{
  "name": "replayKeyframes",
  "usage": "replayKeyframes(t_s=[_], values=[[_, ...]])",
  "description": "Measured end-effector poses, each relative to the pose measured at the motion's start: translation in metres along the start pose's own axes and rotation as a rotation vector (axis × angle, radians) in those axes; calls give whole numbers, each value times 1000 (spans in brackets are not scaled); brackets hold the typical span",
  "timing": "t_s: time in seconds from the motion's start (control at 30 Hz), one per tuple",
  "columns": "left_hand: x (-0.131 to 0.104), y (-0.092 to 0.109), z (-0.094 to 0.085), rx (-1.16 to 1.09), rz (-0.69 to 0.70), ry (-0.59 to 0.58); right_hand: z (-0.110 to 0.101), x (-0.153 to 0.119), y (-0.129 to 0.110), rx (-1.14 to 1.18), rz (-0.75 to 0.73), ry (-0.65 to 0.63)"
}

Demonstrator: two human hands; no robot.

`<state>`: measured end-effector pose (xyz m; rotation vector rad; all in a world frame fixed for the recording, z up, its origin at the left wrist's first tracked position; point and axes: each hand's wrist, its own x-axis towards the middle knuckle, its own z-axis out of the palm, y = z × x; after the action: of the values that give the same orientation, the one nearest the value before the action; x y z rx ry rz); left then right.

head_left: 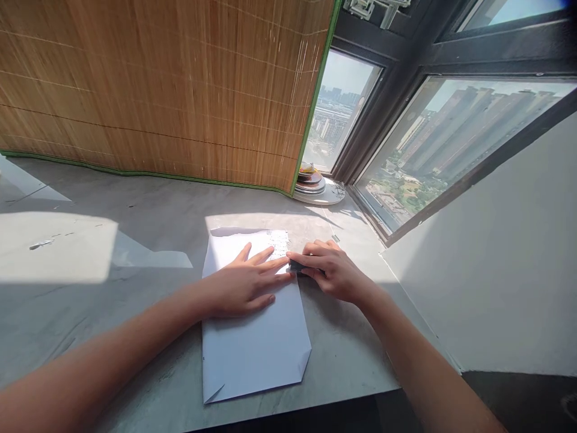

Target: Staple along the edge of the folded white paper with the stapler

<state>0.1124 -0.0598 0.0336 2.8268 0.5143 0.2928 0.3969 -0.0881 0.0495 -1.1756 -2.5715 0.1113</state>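
Note:
A stack of white paper lies on the grey stone-like ledge, with folded bottom corners and some print near its top right. My left hand rests flat on the sheets, fingers spread and open. At the right edge of the paper, my right hand is closed around a small black stapler. Its front end meets the paper edge beside my left fingertips. Most of the stapler is hidden under my right fingers.
A bamboo blind with green edging hangs along the back. Stacked plates stand in the far corner by the window. White scraps lie on the left of the ledge. A white wall rises at right.

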Motion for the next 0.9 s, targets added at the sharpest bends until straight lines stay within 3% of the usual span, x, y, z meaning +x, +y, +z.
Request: replayKeyframes(t_s=[0.17,0.33,0.53,0.73,0.8,0.9], values=[[-1,-2,1,-2,16,2,2,3,-6,-77,-13,-7],[-1,-3,-1,1,14,-13,-1,-7,17,27,-28,93],[-2,-2,-2,8,-8,-70,-5,-18,43,134,111,155],[-2,-1,-5,-54,-26,-48,10,-17,51,246,227,201],[-1,-3,-11,-149,-48,57,17,-15,54,259,249,256],[-3,-17,-21,-430,-176,465,25,-14,59,257,258,314]])
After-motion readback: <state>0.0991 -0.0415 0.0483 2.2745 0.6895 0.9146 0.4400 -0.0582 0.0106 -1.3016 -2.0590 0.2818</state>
